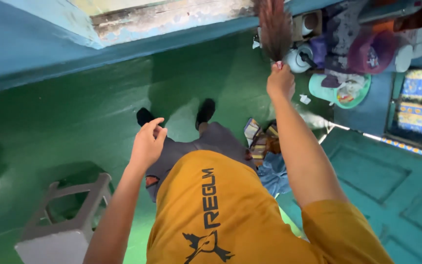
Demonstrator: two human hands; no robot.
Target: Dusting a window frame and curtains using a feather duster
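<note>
Above the green floor [74, 122], right hand [280, 80] apparently grips a broom [273, 27]; left hand [147, 142] hangs loosely open.

Right hand [280, 80] raised, grip closed; left hand [147, 143] loose, fingers half-curled, empty.

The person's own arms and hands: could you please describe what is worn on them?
Both arms are bare below short mustard-yellow T-shirt sleeves. The left hand and right hand are bare too: no gloves, watch or rings can be made out. The shirt front carries a dark printed emblem.
</note>
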